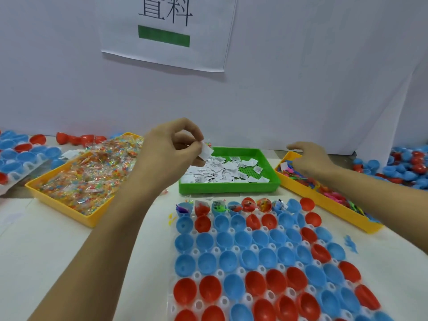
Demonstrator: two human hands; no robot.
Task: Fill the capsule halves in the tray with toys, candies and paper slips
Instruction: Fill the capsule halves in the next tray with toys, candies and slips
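Note:
A clear tray (254, 247) in front of me holds several blue and red capsule halves; those in the far row (234, 206) hold toys and wrappers, the rest look bare. My left hand (171, 151) hovers above the green tray's left end and pinches a white paper slip (206, 151). The green tray (231, 187) holds several more slips. My right hand (310, 159) reaches into the yellow toy tray (324, 200) at the right, fingers curled down among small coloured toys; what it holds is hidden. A yellow tray (69, 205) at the left is heaped with wrapped candies (92, 172).
Loose blue and red capsule halves lie at the far left (20, 154) and far right (407, 167). A white wall with a paper sign (166, 31) stands behind the trays. A blue scrap (350, 244) lies to the right of the capsule tray.

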